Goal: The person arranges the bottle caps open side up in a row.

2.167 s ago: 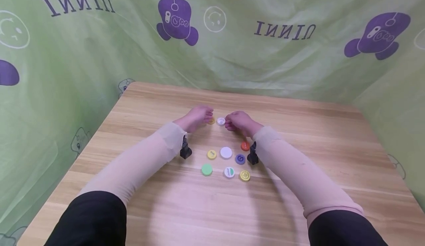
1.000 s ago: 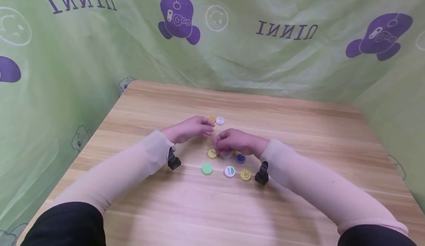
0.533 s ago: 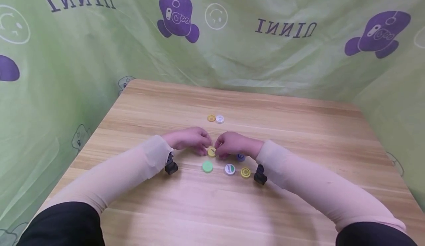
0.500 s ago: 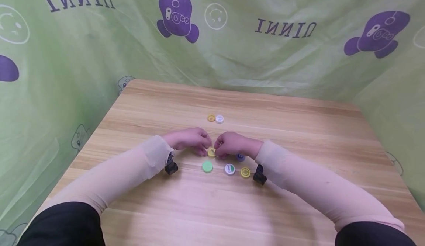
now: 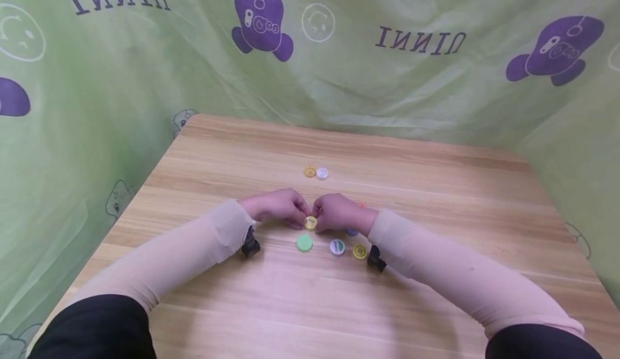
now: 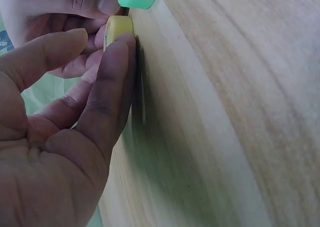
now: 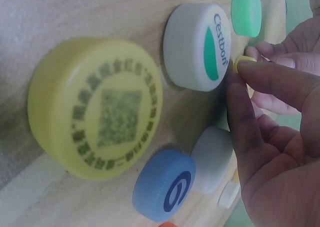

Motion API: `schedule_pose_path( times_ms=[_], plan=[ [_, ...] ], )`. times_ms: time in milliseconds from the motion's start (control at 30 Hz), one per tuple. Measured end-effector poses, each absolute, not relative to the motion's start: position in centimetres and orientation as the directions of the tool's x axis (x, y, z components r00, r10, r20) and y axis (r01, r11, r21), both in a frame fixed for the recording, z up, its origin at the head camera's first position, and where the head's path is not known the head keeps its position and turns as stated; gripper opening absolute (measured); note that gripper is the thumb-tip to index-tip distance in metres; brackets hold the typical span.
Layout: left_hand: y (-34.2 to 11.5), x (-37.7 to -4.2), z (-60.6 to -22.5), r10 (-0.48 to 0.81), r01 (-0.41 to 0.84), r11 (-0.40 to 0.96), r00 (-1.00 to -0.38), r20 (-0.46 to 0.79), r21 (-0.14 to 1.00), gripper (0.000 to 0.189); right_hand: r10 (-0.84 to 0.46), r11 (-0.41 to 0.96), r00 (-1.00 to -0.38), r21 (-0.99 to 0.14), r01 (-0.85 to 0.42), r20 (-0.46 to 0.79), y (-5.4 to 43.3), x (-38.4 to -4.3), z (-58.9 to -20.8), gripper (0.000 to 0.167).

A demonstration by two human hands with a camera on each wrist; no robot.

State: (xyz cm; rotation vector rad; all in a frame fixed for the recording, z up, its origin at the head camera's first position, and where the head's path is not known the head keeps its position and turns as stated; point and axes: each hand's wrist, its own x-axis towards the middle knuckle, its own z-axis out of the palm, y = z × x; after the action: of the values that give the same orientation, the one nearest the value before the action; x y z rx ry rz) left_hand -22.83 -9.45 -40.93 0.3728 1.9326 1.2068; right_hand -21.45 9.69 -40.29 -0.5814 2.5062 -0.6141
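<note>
A small yellow bottle cap [image 5: 311, 223] with dark print lies at the middle of the table, between the fingertips of both hands. My left hand [image 5: 281, 206] pinches its left rim; in the left wrist view two fingertips [image 6: 115, 54] meet the rim of the yellow cap [image 6: 120, 26]. From the right, my right hand [image 5: 341, 212] holds the same cap with thumb and finger, the thumb [image 7: 252, 69] lying across it in the right wrist view. A larger white cap [image 7: 214, 159] is hidden under the right hand in the head view.
Nearer the body lie a green cap [image 5: 304, 243], a white Cestbon cap [image 5: 337, 247] and a yellow QR cap [image 5: 360, 252]. Blue [image 5: 352, 232] and red [image 5: 361, 205] caps show partly beside the right hand. Farther off sit an orange-yellow cap [image 5: 310, 171] and a white one [image 5: 322, 174].
Both hands have come back from the two far caps toward the body and closed in on the small yellow cap. Its print looks slightly turned since half a second ago.
</note>
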Motion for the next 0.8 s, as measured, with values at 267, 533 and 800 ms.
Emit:
schedule_pose_path(
  times_ms=[267,533,800],
  plan=[
    [-9.7,-23.5,-41.4,0.609,-0.128,0.489,-0.657,-0.443,0.863,0.021,-0.473,0.808,-0.794,-0.547,-0.218,-0.382,9.5,-21.1,-40.2,0.013],
    [-10.0,-24.1,-41.4,0.546,-0.195,0.458,-0.709,-0.447,0.868,0.021,-0.469,0.768,-0.815,-0.613,-0.186,-0.34,10.0,-22.3,-39.8,0.017],
    [-9.5,-25.5,-40.9,0.498,-0.166,0.431,-0.776,-0.388,0.887,0.028,-0.414,0.668,-0.842,-0.744,-0.024,-0.345,11.1,-24.2,-39.5,0.018]
  ],
)
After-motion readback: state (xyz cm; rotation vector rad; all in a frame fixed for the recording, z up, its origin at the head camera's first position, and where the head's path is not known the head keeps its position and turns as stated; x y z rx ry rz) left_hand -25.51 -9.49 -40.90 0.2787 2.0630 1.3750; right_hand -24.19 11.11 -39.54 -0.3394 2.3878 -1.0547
